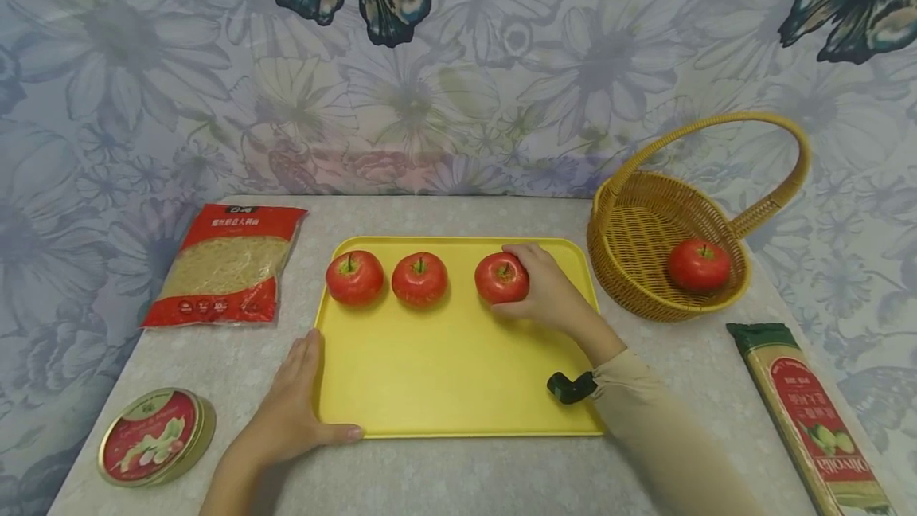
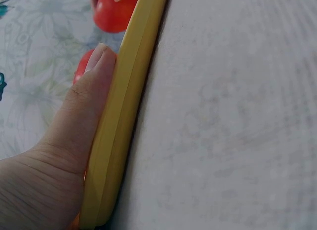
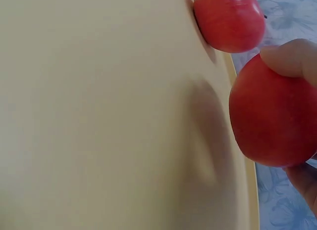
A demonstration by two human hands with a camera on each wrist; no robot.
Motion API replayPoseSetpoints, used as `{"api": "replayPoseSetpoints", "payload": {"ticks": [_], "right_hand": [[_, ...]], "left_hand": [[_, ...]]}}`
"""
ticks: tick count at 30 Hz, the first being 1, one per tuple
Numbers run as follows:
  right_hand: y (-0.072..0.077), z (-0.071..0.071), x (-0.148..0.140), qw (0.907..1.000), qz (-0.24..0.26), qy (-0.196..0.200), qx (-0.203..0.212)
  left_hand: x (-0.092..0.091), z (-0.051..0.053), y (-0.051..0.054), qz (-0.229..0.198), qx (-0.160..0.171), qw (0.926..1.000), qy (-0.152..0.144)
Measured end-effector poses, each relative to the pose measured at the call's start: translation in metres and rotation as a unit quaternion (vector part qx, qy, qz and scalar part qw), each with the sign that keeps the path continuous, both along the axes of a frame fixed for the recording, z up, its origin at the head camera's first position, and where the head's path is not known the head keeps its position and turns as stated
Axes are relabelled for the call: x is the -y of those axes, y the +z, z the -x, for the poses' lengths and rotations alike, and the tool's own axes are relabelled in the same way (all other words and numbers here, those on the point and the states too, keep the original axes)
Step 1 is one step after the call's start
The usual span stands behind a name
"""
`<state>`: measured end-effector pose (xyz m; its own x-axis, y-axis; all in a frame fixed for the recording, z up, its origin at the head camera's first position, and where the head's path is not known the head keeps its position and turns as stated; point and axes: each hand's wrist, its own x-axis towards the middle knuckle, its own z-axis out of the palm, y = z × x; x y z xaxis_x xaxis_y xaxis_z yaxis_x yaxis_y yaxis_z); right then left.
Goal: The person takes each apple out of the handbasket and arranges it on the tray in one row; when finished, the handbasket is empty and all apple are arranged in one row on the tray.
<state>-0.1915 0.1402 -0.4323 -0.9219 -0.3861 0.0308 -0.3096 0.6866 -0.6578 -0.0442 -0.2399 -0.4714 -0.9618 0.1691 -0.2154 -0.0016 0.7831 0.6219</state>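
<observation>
A red apple [image 1: 501,278] is gripped by my right hand [image 1: 548,299] over the back right part of the yellow tray [image 1: 444,373]. In the right wrist view thumb and fingers hold the apple [image 3: 272,116] from two sides, with its shadow on the tray [image 3: 99,111]. Two more apples, one at the back left corner [image 1: 355,278] and one beside it [image 1: 419,279], sit on the tray. My left hand [image 1: 292,404] rests at the tray's front left corner, fingers straight along the left edge and thumb along the front edge; the left wrist view shows the thumb [image 2: 81,106] against the rim [image 2: 119,111].
A wicker basket [image 1: 637,293] with an apple [image 1: 699,266] inside stands tilted at the back right. A pasta bag [image 1: 225,265] lies back left, a round tin [image 1: 154,438] front left, and a long pasta pack [image 1: 813,420] at the right. A patterned cloth [image 1: 430,102] hangs behind.
</observation>
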Motion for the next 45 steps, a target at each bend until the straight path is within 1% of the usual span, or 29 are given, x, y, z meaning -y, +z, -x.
{"api": "replayPoseSetpoints", "payload": {"ticks": [5,15,21,28,34,38,45], "right_hand": [[-0.005,0.004,0.010,1.0000,-0.002,-0.004,0.008],[-0.008,0.007,0.018,0.9997,-0.001,-0.010,0.023],[-0.010,0.008,0.021,0.9995,0.011,-0.009,0.030],[-0.012,0.010,0.023,0.9979,0.032,-0.011,0.055],[-0.013,0.008,0.024,0.9962,0.052,-0.013,0.069],[-0.015,0.006,0.025,0.9955,0.060,-0.019,0.070],[-0.018,0.003,0.027,0.9955,0.060,-0.028,0.068]], "left_hand": [[0.000,0.000,0.000,0.002,0.001,1.0000,0.001],[-0.001,0.000,0.000,0.002,-0.002,1.0000,0.001],[-0.001,0.000,0.001,0.002,0.003,1.0000,0.003],[-0.001,0.000,0.001,-0.001,0.007,1.0000,0.004],[0.000,-0.001,0.001,0.005,0.014,0.9999,0.005],[-0.001,-0.001,0.001,0.006,0.009,0.9999,0.003],[0.000,-0.001,0.000,0.008,0.009,0.9999,0.003]]}}
